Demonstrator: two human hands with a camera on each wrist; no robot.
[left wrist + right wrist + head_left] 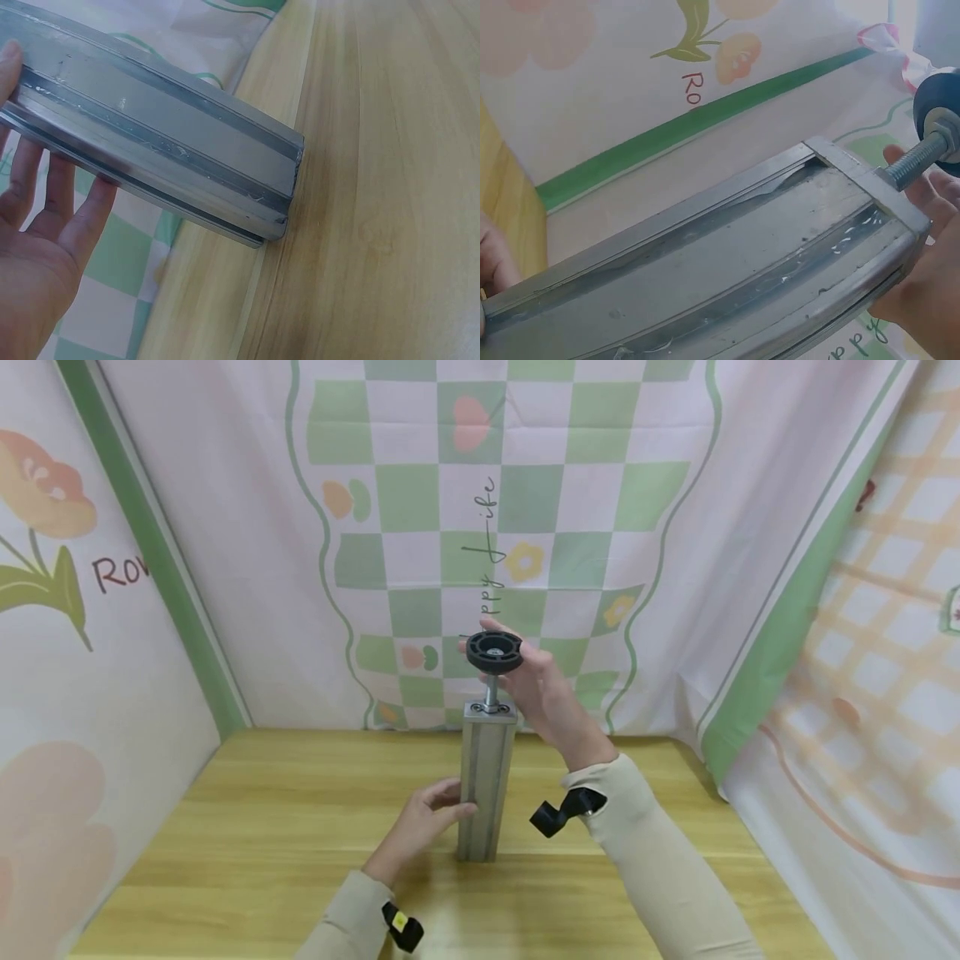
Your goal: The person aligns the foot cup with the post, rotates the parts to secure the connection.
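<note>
An aluminium profile [486, 785] stands upright, its lower end at the wooden table top. From its capped upper end rises a levelling foot, with a threaded bolt [919, 159] and a round black pad [495, 652] on top. My left hand [427, 822] grips the profile's lower half from the left, thumb on the near side; the left wrist view has the fingers [60, 184] along one edge. Up at the pad, my right hand [551, 697] holds the rim from the right and behind, partly hidden by it. A nut [949, 129] sits under the pad.
The wooden table [300, 827] extends around the profile. A checked green-and-white curtain [405, 552] hangs behind it, with printed cloth walls left [75, 693] and right [862, 710]. Black straps with camera mounts [570, 810] are on both wrists.
</note>
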